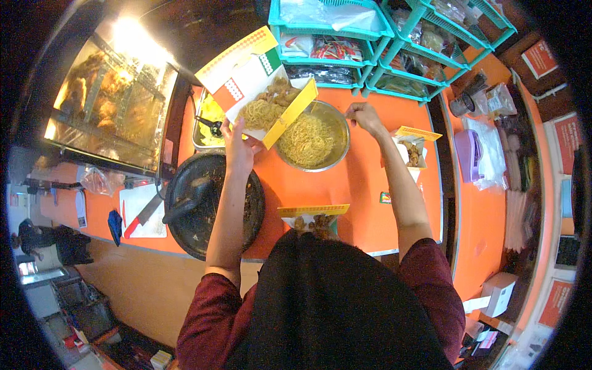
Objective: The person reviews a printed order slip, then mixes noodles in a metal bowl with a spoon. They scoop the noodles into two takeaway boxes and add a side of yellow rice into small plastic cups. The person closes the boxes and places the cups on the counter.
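My left hand (241, 138) holds an opened yellow and white cardboard food box (290, 121) by its lower corner, tilted above the orange counter. Noodles (261, 113) and fried pieces (280, 92) lie inside it. Partly under the box stands a steel bowl (340, 150) with a mound of yellow noodles (307, 141). Just right of the bowl's rim is my right hand (365, 116), its fingers curled; whether they pinch anything is not clear. Behind my left hand, a metal tray (196, 138) contains yellow food (209, 108) and a black-handled utensil (213, 126).
A large black stone mortar (212, 203) stands near my left forearm. Beyond it a red-handled knife (145, 215) lies on a white cutting board (155, 226). More food boxes stand right (418, 133) and near my body (314, 211). Teal racks (330, 32) and a lit glass food cabinet (111, 101) border the counter.
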`<action>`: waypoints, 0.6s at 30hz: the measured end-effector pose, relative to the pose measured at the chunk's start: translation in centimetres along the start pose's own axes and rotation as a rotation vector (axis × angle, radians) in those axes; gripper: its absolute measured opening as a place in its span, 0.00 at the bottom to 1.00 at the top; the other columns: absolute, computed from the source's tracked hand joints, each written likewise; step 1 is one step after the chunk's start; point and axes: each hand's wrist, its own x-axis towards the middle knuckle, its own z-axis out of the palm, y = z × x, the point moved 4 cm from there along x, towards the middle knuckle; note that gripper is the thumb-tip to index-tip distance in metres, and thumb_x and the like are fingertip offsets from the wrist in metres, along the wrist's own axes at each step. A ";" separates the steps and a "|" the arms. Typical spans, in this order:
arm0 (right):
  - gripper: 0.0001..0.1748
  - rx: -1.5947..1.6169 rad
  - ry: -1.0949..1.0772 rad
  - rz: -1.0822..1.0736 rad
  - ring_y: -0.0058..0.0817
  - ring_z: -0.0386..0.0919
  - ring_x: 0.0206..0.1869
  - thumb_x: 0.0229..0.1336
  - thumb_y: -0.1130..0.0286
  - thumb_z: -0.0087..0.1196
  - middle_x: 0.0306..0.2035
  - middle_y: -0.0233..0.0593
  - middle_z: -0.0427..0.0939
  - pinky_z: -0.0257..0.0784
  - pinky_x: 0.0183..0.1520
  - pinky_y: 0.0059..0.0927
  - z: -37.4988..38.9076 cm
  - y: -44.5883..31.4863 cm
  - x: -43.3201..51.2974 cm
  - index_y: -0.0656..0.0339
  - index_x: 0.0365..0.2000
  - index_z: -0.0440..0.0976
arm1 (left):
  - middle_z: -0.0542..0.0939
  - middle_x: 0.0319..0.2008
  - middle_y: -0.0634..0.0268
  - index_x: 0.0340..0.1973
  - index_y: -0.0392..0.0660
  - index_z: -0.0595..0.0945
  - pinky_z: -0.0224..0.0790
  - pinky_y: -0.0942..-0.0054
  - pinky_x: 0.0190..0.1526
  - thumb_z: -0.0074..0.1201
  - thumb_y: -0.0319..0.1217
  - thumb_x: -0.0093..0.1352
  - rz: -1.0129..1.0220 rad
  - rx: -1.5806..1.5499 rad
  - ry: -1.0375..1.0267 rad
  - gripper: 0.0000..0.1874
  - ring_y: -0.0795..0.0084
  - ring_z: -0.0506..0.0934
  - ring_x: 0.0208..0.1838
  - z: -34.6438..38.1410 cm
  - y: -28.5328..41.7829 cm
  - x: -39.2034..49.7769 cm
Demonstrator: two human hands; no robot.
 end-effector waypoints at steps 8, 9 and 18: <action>0.08 0.341 -0.273 0.095 0.12 0.61 0.16 0.42 0.65 0.52 0.16 0.24 0.67 0.52 0.17 0.14 -4.7 1.2 -1.2 0.58 0.21 0.73 | 0.65 0.47 0.62 0.56 0.56 0.49 0.73 0.65 0.28 0.48 0.36 0.63 0.038 0.115 0.011 0.31 0.65 0.72 0.40 -2.8 -0.5 1.8; 0.09 0.387 -0.306 0.058 0.11 0.60 0.15 0.43 0.63 0.51 0.15 0.23 0.67 0.51 0.16 0.13 -5.7 0.0 -1.2 0.58 0.22 0.73 | 0.65 0.46 0.62 0.56 0.56 0.50 0.73 0.66 0.28 0.48 0.36 0.63 0.038 0.121 0.009 0.31 0.65 0.73 0.40 -3.0 -0.7 1.9; 0.08 0.066 -0.142 -0.084 0.10 0.60 0.12 0.43 0.67 0.52 0.11 0.26 0.65 0.46 0.11 0.12 -12.8 -10.9 -3.2 0.61 0.19 0.72 | 0.69 0.45 0.62 0.56 0.56 0.50 0.75 0.68 0.26 0.45 0.34 0.64 0.007 0.116 0.068 0.29 0.66 0.76 0.34 -3.0 -3.3 1.8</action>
